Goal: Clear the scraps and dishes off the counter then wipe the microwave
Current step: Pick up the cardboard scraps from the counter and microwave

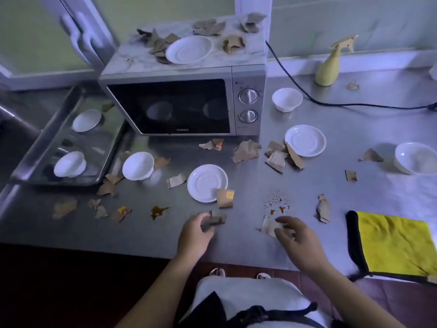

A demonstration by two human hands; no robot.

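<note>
Quickly, counts: three white saucers (pixel 206 182), this one mid-tabletop with a tan scrap (pixel 225 197) lying over its near rim, a second saucer (pixel 305 140) to the right of the microwave (pixel 170 106) with scraps against its left edge, and a third saucer (pixel 189 49) on the microwave top. Five white bowls: two bowls (pixel 86 120) sit in the metal tray (pixel 99 144) left of the microwave, the other at (pixel 69 164); three stand loose on the tabletop (pixel 354 129), at (pixel 137 165), (pixel 286 99) and (pixel 415 157). All bowls look empty as far as visible. Brown cardboard scraps (pixel 246 151) are many and overlapping, so no exact count: a cluster on the microwave top, more in front of it and along the near left. One yellow spray bottle (pixel 329 65) stands far right and one yellow cloth (pixel 395 245) lies near right. One brown spill (pixel 158 210). One black cord (pixel 331 104). Hands are apart: the left hand (pixel 195 235) grips a dark scrap (pixel 216 218) at the near edge, and the right hand (pixel 298 237) has bent fingers on a pale scrap (pixel 268 227); whether it is gripped, cannot tell.
</note>
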